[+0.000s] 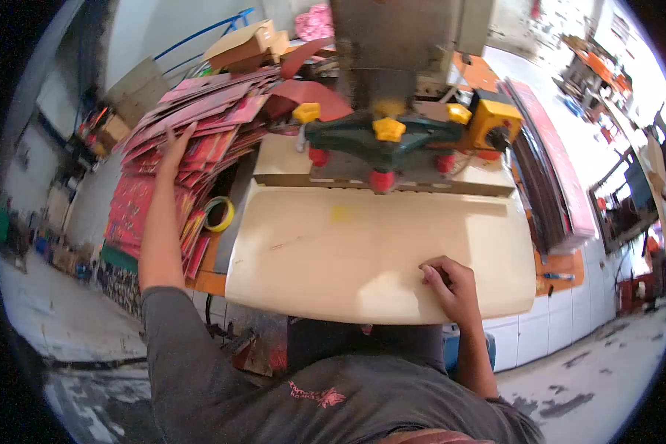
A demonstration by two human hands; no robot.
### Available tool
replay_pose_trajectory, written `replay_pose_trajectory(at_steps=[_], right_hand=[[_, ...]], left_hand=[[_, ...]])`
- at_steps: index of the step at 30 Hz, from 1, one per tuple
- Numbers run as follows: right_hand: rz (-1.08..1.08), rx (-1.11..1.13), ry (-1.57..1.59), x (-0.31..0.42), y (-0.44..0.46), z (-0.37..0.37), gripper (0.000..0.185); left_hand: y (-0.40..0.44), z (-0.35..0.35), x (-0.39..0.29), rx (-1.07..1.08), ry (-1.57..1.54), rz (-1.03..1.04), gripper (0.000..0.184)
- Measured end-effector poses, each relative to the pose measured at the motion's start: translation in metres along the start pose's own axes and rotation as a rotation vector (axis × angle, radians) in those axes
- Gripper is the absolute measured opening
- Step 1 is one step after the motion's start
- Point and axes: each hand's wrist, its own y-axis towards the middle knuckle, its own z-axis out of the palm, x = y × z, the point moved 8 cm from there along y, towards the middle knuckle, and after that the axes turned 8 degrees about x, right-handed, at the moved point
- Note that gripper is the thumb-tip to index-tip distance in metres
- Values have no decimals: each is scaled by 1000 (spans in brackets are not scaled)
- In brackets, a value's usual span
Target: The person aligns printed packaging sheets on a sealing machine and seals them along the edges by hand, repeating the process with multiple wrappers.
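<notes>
My left hand (173,153) reaches out to the pile of red and pink printed sheets (218,152) on the left. Its fingers are spread against the edges of the sheets, and it grips none that I can see. On the cream-coloured work plate (325,259) of the machine rests my right hand (451,285), its fingers curled loosely inward with nothing visible in them. Behind the plate stands the press machine (385,144), with a dark green head, yellow knobs and red feet.
A yellow tape roll (219,214) lies between the pile and the plate. Right of the machine are a yellow control box (493,122) and a long wrapped pink stack (551,163). A blue pen-like item (559,276) lies at the right edge. A cardboard box (240,46) sits behind the pile.
</notes>
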Motion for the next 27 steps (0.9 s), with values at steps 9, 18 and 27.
replay_pose_trajectory(at_steps=[9,18,27], right_hand=[[-174,-158,90,21,-25,-33,12],[-78,-883,-71,17,-103,-216,15],[146,-1035,-151,-64,-116,-322,57]], left_hand=[[9,3,10,4,41,260,120],[-231,-4,-68,151,-508,239,75],[-400,42,-91,380,-590,468,62]])
